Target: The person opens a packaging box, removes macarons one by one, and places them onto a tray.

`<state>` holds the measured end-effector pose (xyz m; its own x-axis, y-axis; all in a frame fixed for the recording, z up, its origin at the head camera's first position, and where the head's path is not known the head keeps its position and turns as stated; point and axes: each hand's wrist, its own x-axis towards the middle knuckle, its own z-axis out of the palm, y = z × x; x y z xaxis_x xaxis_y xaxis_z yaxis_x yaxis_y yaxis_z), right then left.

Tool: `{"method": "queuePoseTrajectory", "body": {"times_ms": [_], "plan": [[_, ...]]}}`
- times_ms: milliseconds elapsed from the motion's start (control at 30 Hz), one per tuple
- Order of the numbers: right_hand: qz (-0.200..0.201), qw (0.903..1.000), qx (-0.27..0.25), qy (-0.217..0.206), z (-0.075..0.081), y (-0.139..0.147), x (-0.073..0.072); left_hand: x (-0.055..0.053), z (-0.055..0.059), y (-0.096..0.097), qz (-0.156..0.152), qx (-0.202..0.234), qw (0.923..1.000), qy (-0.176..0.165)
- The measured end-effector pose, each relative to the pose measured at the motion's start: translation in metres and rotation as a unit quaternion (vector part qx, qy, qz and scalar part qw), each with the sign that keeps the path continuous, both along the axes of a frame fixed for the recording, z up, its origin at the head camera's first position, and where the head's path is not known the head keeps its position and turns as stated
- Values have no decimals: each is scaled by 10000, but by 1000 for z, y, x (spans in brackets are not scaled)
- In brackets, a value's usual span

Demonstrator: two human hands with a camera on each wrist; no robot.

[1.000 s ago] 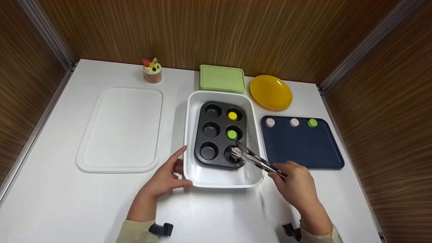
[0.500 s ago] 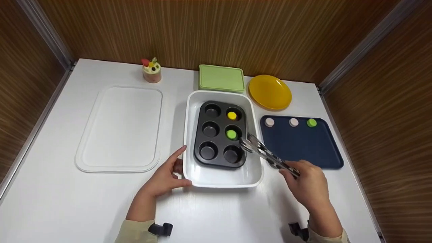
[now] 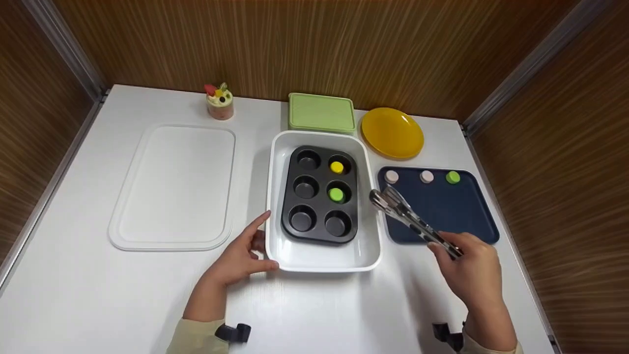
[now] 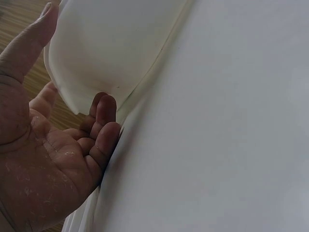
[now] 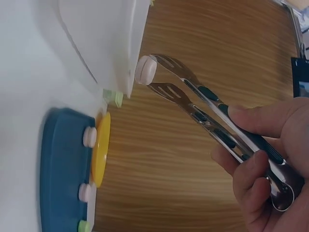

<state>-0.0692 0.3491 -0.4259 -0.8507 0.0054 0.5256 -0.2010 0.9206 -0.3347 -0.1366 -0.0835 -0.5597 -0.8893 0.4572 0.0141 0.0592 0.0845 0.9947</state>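
My right hand [image 3: 469, 268] grips metal tongs [image 3: 413, 219] with dark handle inserts. In the right wrist view a pale pink macaron [image 5: 146, 70] sits at the tong tips. The tips overlap the left edge of a navy tray [image 3: 432, 211] in the head view. With thumb and fingers, my left hand [image 3: 243, 255] holds the front left corner of a white rectangular basin [image 3: 319, 260]. Inside the basin lies a dark muffin tin [image 3: 319, 204]. A yellow macaron [image 3: 336, 167] and a green macaron [image 3: 336, 194] occupy its back right and middle right cups.
Two pale pink macarons and a green macaron [image 3: 452, 177] line the tray's back edge. Behind stand a green lidded box [image 3: 322, 112], a yellow plate [image 3: 392, 133] and a dessert cup [image 3: 219, 104]. A white lid [image 3: 174, 187] lies left of the basin.
The right hand has moved rightward with the tongs, lifting the pale pink macaron out of the front right cup, which now shows bare. The left hand stays at the basin's corner.
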Motion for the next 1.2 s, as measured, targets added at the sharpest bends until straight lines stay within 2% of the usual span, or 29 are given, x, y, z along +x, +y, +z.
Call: {"method": "queuePoseTrajectory", "body": {"times_ms": [267,533,900,1200], "plan": [[-296,9995,-25,95,3,16,7,0,-1,-1,-31,71,10000,-6],[-555,9985,12,35,-1,31,13,0,-1,-1,-3,70,10000,1],[-1047,9931,15,-523,-15,41,20,0,0,-1,7,54,10000,66],[-1216,9876,-69,-992,-20,42,23,0,1,-1,51,-147,9999,4]]}}
